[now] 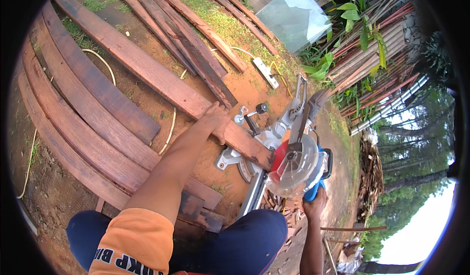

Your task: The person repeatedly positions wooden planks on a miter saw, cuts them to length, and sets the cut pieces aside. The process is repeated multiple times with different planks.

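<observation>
A long reddish-brown wooden plank lies across the grey base of a mitre saw, its near end under the clear round guard and red part of the saw head. My left hand grips the plank from above, fingers over the far edge and thumb at the near one, left of the saw. On the right, my right hand is wrapped around the blue handle of the saw. A clamp with a black knob stands beside the plank on the base. The guard and plank partly hide the blade.
Several more planks lie on the soil at the left, and others farther off. A white power strip and pale cable rest on the ground. Wood offcuts lie below the saw. A glass sheet leans at the back.
</observation>
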